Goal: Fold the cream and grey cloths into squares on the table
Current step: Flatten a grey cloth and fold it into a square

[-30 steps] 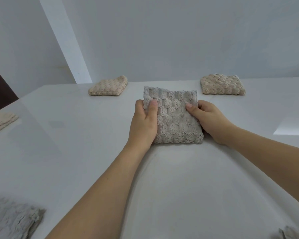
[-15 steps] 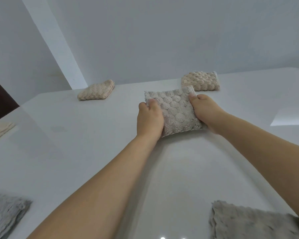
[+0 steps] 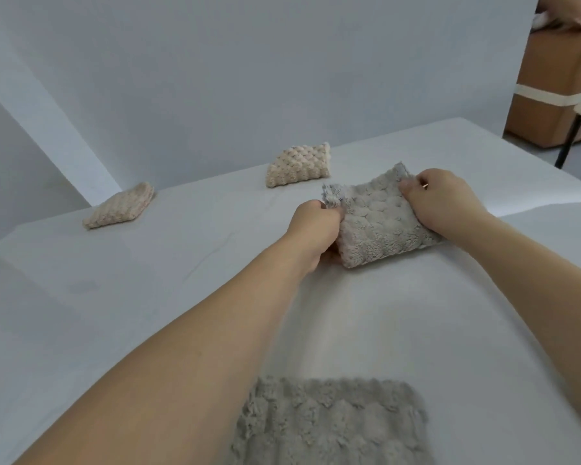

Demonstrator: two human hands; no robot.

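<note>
A folded grey cloth [image 3: 379, 223] with a bubbly pile lies as a thick square on the white table [image 3: 148, 280]. My left hand [image 3: 314, 226] grips its left edge with curled fingers. My right hand [image 3: 445, 203] pinches its far right corner and edge. Two folded cream cloths sit farther back: one [image 3: 297, 165] just behind the grey one, another [image 3: 119, 206] at the far left. A second grey cloth [image 3: 329, 424] lies at the near edge, in front of me.
A pale wall runs close behind the table's far edge. Beyond the right end of the table stand a brown cardboard box [image 3: 550, 78] and a chair with a dark leg [image 3: 569, 142].
Both hands have carried the folded grey cloth to the right, past the cream cloth. The view has turned right, bringing the near grey cloth and the brown box into sight.
</note>
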